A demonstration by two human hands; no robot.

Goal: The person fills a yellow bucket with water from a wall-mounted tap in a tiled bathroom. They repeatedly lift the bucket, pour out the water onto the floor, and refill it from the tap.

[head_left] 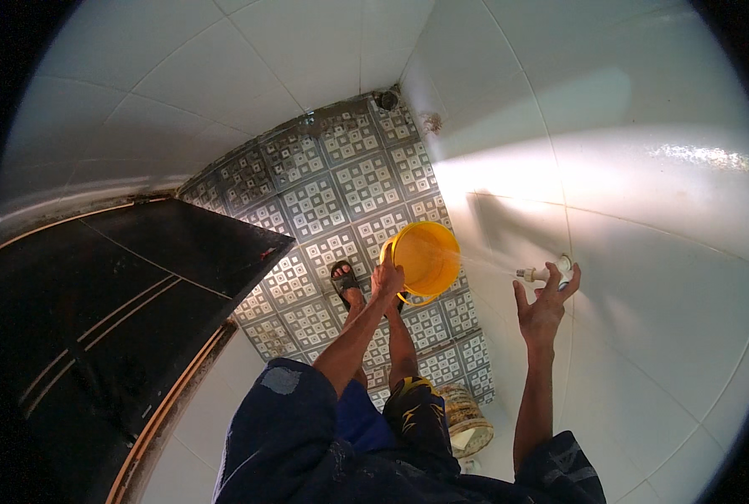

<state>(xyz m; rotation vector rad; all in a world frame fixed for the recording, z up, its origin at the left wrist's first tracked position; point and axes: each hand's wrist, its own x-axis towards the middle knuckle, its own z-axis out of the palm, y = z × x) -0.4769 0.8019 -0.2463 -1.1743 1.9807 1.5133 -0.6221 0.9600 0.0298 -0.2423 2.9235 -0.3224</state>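
My left hand is closed on the near-left rim of a yellow bucket, which is tilted so that its mouth faces up and toward the right wall. A white tap sticks out of that wall. A thin spray of water runs from its spout leftward into the bucket. At the tap's wall end, the fingers of my right hand are bent around its handle, with the thumb held apart below the spout. The handle itself is mostly hidden by the fingers.
Patterned tiles cover the floor, with a drain hole in the far corner. A dark door stands at the left. A stained brownish bucket sits near my legs at the right. White tiled walls enclose the space.
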